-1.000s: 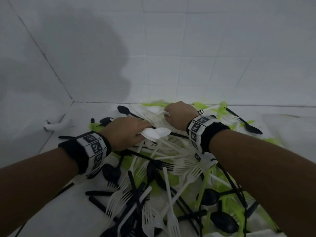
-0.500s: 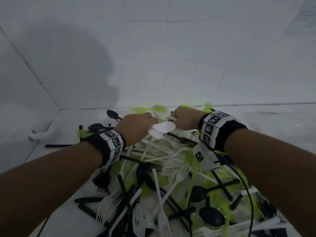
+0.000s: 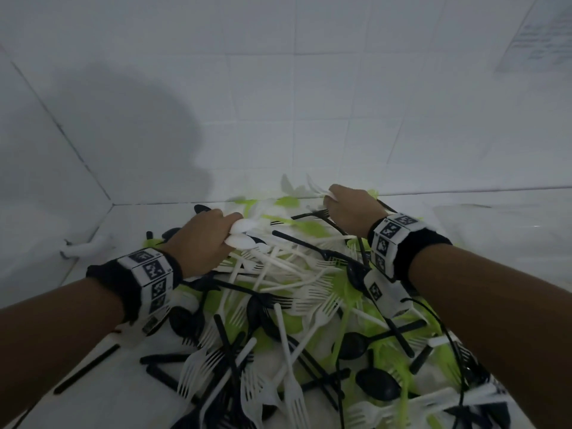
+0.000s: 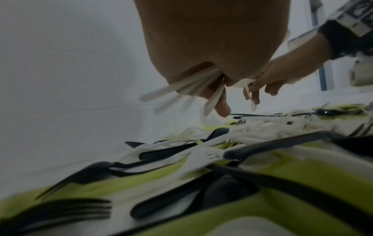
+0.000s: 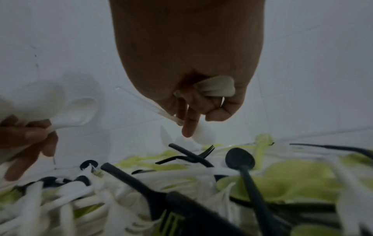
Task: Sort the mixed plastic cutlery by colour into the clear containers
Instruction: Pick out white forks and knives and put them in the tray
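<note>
Left hand (image 3: 202,239): fist gripping white spoons (image 3: 243,232) above the mixed heap (image 3: 294,305). Right hand (image 3: 353,212): curled on white pieces near the back edge. Advice: lift only white, shaking tangled forks free.

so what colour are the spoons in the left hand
White spoons, clearest in the head view.

Lighting is reading dim and cool throughout, with grey noise lying over the white tiled wall (image 3: 278,88). A broad soft shadow (image 3: 130,144) is falling on that wall at left, suggesting light arriving from behind the person. Tile lines are bowing toward the head view's edges. Both wrist views are smearing: the nearest cutlery (image 4: 181,207) is showing heavily blurred, and the forks (image 5: 60,207) are streaking. No glare is showing.
</note>
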Motion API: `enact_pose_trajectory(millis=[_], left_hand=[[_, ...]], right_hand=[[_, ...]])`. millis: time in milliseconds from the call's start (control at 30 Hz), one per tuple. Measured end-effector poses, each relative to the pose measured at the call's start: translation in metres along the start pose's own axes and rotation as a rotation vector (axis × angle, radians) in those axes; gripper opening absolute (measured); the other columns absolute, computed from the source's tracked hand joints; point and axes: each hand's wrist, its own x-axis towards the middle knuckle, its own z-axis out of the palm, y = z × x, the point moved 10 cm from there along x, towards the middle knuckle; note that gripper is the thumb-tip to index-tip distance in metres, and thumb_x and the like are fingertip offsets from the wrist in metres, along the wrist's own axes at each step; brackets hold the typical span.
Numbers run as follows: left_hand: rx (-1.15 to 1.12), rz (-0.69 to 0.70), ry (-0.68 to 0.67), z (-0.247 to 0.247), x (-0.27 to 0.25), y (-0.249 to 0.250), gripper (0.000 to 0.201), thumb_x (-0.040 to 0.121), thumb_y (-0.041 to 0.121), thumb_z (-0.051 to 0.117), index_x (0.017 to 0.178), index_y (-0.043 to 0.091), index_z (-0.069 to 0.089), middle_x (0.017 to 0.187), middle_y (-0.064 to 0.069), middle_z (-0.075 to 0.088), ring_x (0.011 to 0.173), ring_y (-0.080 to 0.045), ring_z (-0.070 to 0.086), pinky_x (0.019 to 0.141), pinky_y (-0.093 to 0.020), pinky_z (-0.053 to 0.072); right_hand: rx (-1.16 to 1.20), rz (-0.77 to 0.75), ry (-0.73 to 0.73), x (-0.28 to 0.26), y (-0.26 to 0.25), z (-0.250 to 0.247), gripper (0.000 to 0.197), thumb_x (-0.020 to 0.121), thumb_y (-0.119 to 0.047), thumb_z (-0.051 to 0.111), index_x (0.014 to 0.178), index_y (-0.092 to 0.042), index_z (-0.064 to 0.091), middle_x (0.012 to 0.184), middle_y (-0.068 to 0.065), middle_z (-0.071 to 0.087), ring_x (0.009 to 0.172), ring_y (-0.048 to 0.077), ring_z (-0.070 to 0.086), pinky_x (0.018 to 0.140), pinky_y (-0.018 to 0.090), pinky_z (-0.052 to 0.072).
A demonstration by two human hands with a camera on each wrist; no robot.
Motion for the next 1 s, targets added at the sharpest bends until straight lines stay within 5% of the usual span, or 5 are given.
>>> enact_pose_trajectory(millis=[133, 433, 633, 800, 1000], left_hand=[[-0.184, -0.081, -0.017, 0.01, -0.013, -0.004, 0.01, 0.1, 0.012, 0.054, 0.109, 0.011, 0.052, 0.085, -0.009, 0.063, 0.073, -0.026, 0.061, 0.069, -0.054, 0.052], [-0.108, -0.088, -0.216, 0.04, -0.04, 0.0, 0.041, 0.096, 0.05, 0.05, 0.13, 0.029, 0.06, 0.117, 0.006, 0.072, 0.097, -0.011, 0.068, 0.086, -0.038, 0.056], [0.007, -0.01, -0.405, 0.066, -0.06, 0.019, 0.071, 0.089, 0.07, 0.04, 0.154, 0.04, 0.04, 0.145, 0.008, 0.058, 0.127, -0.014, 0.056, 0.102, -0.031, 0.045], [0.0, 0.024, -0.401, 0.058, -0.082, 0.013, 0.053, 0.095, 0.066, 0.05, 0.14, 0.037, 0.053, 0.125, 0.015, 0.066, 0.109, -0.004, 0.061, 0.086, -0.017, 0.041], [-0.141, -0.055, -0.244, 0.038, -0.099, -0.006, 0.054, 0.085, 0.061, 0.046, 0.129, 0.034, 0.062, 0.116, 0.015, 0.07, 0.101, -0.003, 0.063, 0.09, -0.036, 0.054]], right_hand=[[0.137, -0.006, 0.049, -0.015, -0.015, 0.005, 0.03, 0.102, -0.038, 0.044, 0.079, -0.019, 0.045, 0.079, 0.001, 0.056, 0.077, 0.024, 0.054, 0.065, 0.037, 0.036], [0.308, -0.076, -0.038, -0.03, -0.051, 0.044, 0.035, 0.1, -0.043, 0.056, 0.129, -0.024, 0.049, 0.107, 0.001, 0.068, 0.093, 0.024, 0.066, 0.081, 0.039, 0.055], [-0.064, -0.213, -0.244, -0.045, -0.078, 0.09, 0.034, 0.103, -0.039, 0.053, 0.124, -0.014, 0.061, 0.127, 0.007, 0.063, 0.119, 0.03, 0.058, 0.087, 0.034, 0.044], [-0.122, -0.113, -0.189, -0.024, -0.051, 0.069, 0.021, 0.099, -0.033, 0.054, 0.11, -0.015, 0.059, 0.109, 0.003, 0.059, 0.11, 0.028, 0.06, 0.077, 0.031, 0.04], [0.049, -0.039, -0.066, -0.021, -0.04, 0.052, 0.029, 0.104, -0.037, 0.049, 0.107, -0.01, 0.059, 0.106, 0.005, 0.06, 0.107, 0.031, 0.059, 0.079, 0.035, 0.042]])
